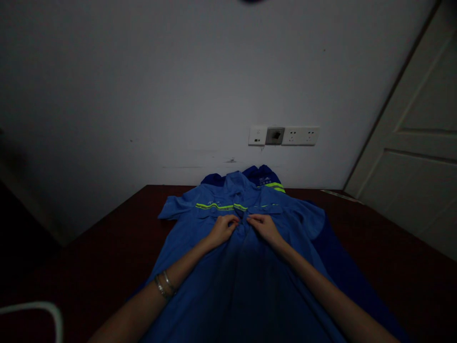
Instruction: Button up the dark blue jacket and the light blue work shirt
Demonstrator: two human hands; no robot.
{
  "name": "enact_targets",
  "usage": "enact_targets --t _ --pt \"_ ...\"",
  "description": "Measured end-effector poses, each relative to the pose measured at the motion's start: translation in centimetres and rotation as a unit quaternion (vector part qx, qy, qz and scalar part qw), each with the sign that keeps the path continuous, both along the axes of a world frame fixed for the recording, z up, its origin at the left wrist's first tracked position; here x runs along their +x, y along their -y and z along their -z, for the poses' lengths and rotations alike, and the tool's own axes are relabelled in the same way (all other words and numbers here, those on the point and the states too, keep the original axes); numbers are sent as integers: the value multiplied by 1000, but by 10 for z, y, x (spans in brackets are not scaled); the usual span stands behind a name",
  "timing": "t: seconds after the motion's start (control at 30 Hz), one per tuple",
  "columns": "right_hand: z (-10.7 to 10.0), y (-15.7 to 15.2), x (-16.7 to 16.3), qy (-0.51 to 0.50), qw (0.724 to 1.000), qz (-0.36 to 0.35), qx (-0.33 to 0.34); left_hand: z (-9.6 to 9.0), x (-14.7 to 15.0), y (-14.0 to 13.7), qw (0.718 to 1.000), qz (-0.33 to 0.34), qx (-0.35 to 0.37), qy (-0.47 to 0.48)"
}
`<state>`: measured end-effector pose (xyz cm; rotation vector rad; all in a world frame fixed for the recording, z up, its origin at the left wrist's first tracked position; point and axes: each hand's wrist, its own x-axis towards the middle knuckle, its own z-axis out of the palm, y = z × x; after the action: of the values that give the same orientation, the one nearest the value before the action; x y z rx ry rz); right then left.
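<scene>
A light blue short-sleeved work shirt (193,238) with a yellow-green reflective strip across the chest lies spread out, collar toward the wall. My left hand (223,229) pinches the shirt's front just left of the middle, below the strip. Opposite it, my right hand (263,226) pinches the other front edge, a small gap away. Whether a button or zip sits between the fingertips is too dark to make out. Darker blue clothing (267,180) with a wider reflective band shows beyond the collar and along the right side.
The shirt rests on a dark reddish-brown table (143,214) against a pale wall (160,85). Sockets and a switch panel (300,136) are set in the wall. A panelled door (417,143) stands at right. A pale curved tube or cable (46,306) shows at lower left.
</scene>
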<state>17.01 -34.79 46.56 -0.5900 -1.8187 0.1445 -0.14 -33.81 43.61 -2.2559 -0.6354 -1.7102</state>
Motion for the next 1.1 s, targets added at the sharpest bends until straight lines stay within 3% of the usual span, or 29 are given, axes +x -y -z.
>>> enact_targets --t 0.3,0.7,1.1 --pt "2 0 -2 6 1000 -5 -5 0 2 3 999 46 7 25" --pt "6 10 -6 62 997 19 52 3 8 9 997 17 10 75" --pt "1 2 0 46 998 22 28 4 10 11 998 11 13 61"
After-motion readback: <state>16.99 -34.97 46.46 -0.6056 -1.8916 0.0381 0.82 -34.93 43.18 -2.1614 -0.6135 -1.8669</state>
